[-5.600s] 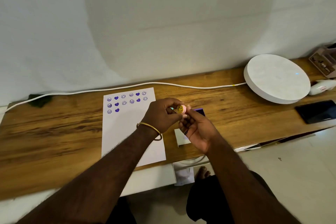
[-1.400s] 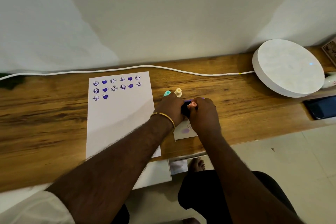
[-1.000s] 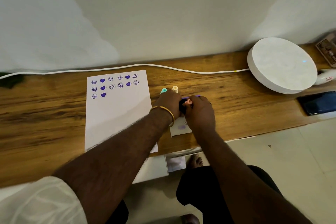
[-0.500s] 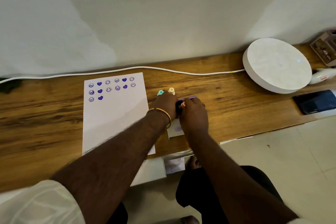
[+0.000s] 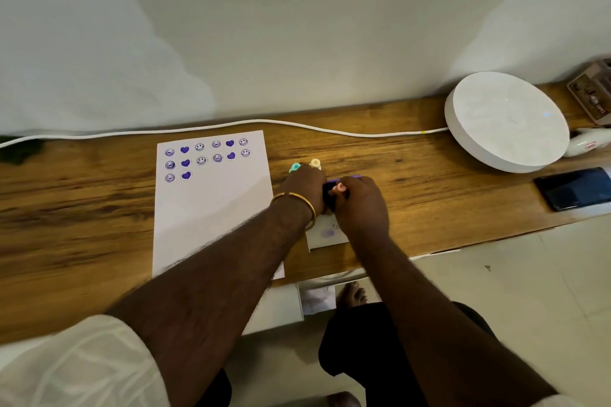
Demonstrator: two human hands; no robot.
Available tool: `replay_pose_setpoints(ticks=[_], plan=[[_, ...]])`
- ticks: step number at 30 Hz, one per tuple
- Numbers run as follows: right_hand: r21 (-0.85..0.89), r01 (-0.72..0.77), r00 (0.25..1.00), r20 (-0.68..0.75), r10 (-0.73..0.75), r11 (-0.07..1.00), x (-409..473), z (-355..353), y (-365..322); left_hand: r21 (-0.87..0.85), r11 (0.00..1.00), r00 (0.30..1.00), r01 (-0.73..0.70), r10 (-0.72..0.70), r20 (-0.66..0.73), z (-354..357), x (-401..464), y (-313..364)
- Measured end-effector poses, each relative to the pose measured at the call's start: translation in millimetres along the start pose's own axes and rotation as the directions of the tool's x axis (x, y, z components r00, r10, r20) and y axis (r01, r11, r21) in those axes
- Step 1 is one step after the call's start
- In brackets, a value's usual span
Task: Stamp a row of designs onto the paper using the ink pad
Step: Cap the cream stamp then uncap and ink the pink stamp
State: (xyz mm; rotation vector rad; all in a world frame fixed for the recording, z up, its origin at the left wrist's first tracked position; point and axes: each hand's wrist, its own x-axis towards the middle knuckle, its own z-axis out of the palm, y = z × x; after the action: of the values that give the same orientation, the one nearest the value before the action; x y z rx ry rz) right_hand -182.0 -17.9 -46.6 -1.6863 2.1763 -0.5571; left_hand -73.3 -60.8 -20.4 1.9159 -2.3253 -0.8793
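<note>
A white paper sheet (image 5: 211,208) lies on the wooden desk (image 5: 82,208), with rows of purple smileys and hearts (image 5: 205,157) stamped at its top. To its right my right hand (image 5: 362,203) pinches a small pink stamp (image 5: 339,189) and holds it down on the dark ink pad (image 5: 329,196), whose purple lid edge (image 5: 344,178) shows behind. My left hand (image 5: 305,187), with a gold bangle, steadies the pad from the left. A teal stamp (image 5: 295,167) and a cream stamp (image 5: 315,163) stand just beyond my left hand.
A small scrap paper (image 5: 327,235) with test marks lies under my hands. A white cable (image 5: 297,125) runs along the wall. A round white device (image 5: 506,120) and a dark phone (image 5: 575,188) sit at the right. The desk's front edge lies just behind my wrists.
Earlier both hands held the pink smiley stamp in the air; they have since dropped to the ink pad. Over the last second they stay pressed there, hardly moving.
</note>
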Motion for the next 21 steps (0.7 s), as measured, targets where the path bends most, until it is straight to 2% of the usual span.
replay_pose_setpoints(ticks=[6,11,16,20,21], plan=[[-0.076,0.028,1.0,0.01,-0.027,0.997,-5,4,-7,-0.003,1.0,1.0,0.006,-0.006,-0.027,2,-1,-1],[0.048,0.002,1.0,-0.017,-0.002,0.999,-2,-1,0,-0.016,1.0,1.0,-0.001,0.001,-0.003,-1,0,0],[-0.079,0.031,0.999,-0.016,-0.033,0.996,-5,4,-5,-0.005,1.0,1.0,0.007,-0.007,-0.028,3,-1,0],[0.04,0.006,1.0,-0.03,-0.005,0.999,1,0,5,-0.01,1.0,1.0,-0.005,0.005,-0.006,1,1,-1],[0.025,0.021,0.999,-0.045,-0.02,0.999,-2,1,4,-0.01,1.0,1.0,-0.004,0.004,-0.006,1,1,-1]])
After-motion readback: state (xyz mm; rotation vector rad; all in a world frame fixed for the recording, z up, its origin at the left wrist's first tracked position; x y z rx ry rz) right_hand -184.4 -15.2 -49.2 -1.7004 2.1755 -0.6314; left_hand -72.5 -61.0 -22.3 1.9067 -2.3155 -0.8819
